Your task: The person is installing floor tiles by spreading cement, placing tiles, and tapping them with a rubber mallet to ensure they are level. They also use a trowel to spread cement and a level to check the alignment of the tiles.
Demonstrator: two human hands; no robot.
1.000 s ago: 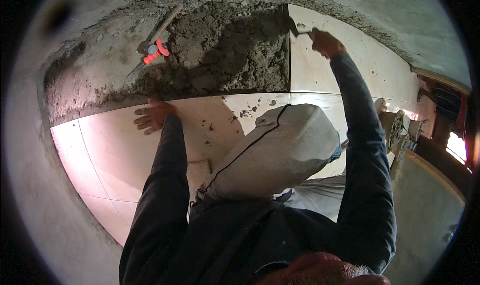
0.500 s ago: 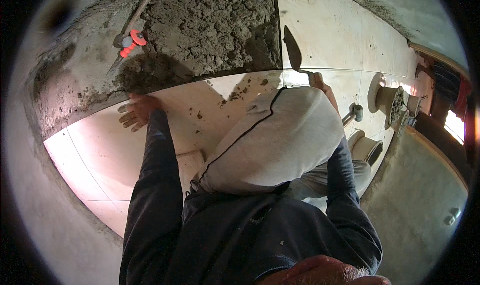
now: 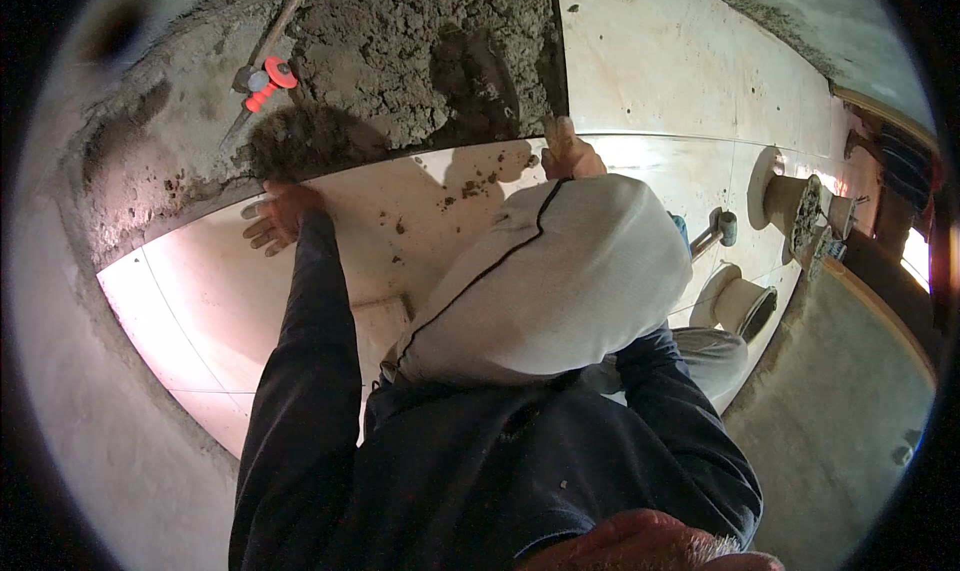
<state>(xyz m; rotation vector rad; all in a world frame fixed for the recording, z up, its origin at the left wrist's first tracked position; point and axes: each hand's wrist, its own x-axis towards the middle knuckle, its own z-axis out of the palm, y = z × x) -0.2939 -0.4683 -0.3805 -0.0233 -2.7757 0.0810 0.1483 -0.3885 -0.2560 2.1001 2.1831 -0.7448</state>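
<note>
My left hand point(image 3: 282, 217) lies open on the pale floor tile point(image 3: 200, 301), its dirty fingers spread beside the tile's far edge. Past that edge is a bed of rough grey mortar point(image 3: 400, 61). My right hand point(image 3: 572, 155) is just beyond my knee, at the corner where the tiles meet the mortar. Its fingers stretch up toward the joint, and no tool shows in it. Mortar crumbs point(image 3: 478, 183) are scattered on the tile between my hands. My bent leg point(image 3: 550, 281) in light trousers covers part of the tile and the right wrist.
A chisel with an orange guard point(image 3: 270, 79) lies beside a wooden-handled hammer point(image 3: 285, 21) at the far left. To the right are a mallet point(image 3: 722, 229), a mortar-caked bucket point(image 3: 785, 206) and another round container point(image 3: 738, 303). Grey walls point(image 3: 830, 341) enclose the floor.
My right hand has moved left to the tile corner, and the trowel it held is out of sight. A dark hollow now shows in the mortar. My left hand stays put.
</note>
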